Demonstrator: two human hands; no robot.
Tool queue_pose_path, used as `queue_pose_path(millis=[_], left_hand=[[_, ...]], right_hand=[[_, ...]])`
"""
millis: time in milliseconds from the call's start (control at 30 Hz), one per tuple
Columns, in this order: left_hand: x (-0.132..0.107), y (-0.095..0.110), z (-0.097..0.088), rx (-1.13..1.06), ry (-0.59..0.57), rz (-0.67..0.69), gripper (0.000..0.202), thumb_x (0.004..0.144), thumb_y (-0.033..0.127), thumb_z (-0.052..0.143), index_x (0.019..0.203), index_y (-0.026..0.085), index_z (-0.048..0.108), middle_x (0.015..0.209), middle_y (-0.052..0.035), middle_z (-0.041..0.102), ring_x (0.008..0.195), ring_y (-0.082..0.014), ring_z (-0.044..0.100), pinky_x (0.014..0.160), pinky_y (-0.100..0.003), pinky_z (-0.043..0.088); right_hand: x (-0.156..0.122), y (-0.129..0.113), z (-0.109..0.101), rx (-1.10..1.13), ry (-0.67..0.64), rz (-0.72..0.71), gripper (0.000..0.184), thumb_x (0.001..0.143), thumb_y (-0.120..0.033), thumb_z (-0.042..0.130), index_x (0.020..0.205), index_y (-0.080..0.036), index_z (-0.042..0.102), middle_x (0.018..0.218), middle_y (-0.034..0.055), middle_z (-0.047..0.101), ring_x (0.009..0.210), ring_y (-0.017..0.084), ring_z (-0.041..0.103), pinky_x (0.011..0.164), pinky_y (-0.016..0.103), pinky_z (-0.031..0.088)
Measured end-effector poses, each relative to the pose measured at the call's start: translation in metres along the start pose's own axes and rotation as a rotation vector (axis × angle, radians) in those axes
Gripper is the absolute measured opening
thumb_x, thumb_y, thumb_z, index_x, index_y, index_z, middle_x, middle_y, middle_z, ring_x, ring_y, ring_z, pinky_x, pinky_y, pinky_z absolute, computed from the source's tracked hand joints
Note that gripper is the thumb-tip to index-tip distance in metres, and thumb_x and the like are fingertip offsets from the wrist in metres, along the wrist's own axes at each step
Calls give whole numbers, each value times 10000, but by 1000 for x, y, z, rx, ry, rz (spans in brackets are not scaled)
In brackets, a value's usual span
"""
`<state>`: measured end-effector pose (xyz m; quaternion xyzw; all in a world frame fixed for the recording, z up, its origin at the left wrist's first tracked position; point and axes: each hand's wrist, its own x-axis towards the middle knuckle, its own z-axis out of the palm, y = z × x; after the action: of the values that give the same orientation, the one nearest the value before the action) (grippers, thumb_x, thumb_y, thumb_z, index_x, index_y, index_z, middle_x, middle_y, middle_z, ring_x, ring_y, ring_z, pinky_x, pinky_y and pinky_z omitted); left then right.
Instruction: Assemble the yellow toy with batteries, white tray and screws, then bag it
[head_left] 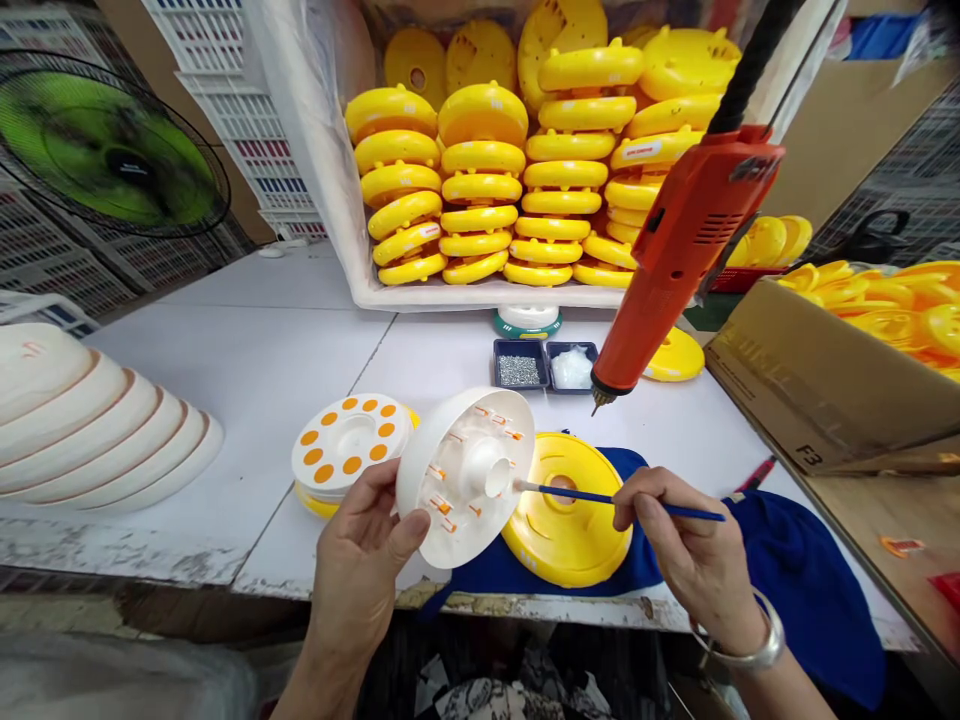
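Note:
My left hand (375, 540) grips a white plastic dome (466, 480) by its rim, with the hollow side turned to the right. Inside the dome are a central tube and several small orange clips. Between the fingers of my right hand (686, 540) is a thin blue paintbrush (577, 494), its tip at the mouth of the central tube. Beneath them a yellow disc (570, 555) lies on a blue cloth (480, 575). Left of the dome, a white disc with orange dots (351, 440) rests on a yellow piece.
An orange electric screwdriver (686, 240) hangs over the table. Behind stand a tray of small screws (519, 370) and a tray of white grease-like stuff (573, 367). Yellow discs (484, 160) fill a lined box. White bowls (97, 430) are stacked left; a carton (832, 380) stands right.

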<state>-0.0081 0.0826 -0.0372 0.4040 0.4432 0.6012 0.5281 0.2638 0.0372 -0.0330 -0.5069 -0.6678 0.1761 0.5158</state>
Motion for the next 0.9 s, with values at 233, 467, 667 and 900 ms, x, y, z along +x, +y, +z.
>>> queue_pose_path(millis=[233, 467, 667, 900], left_hand=[[-1, 1, 1, 36, -96, 26, 437, 673, 250, 826, 1074, 221, 654, 1052, -40, 683, 974, -167, 641, 826, -205, 540], [0, 1, -1, 30, -16, 36, 463, 625, 240, 847, 1050, 216, 664, 1078, -35, 678, 985, -175, 638, 820, -200, 544], [11, 0, -10, 100, 96, 44, 500, 593, 256, 859, 1051, 233, 660, 1149, -9, 630, 1101, -187, 579, 853, -156, 522], [4, -15, -14, 512, -158, 213, 494, 630, 310, 820, 1086, 288, 630, 1198, 3, 563, 1094, -208, 552, 896, -220, 519]], right_hand=[[5, -2, -9, -30, 121, -112, 166, 929, -109, 458, 893, -179, 604, 783, 22, 611, 719, 108, 590, 653, 238, 452], [-26, 5, 1, 140, 88, 188, 203, 977, -238, 433, 866, -184, 594, 660, -6, 596, 603, 103, 580, 573, 226, 466], [-18, 43, -45, -8, 497, 302, 243, 949, -355, 494, 850, -165, 610, 640, 12, 615, 589, 133, 617, 603, 264, 515], [80, 104, -56, -160, 450, 248, 246, 904, -351, 446, 792, -164, 559, 587, 6, 576, 524, 131, 584, 549, 249, 473]])
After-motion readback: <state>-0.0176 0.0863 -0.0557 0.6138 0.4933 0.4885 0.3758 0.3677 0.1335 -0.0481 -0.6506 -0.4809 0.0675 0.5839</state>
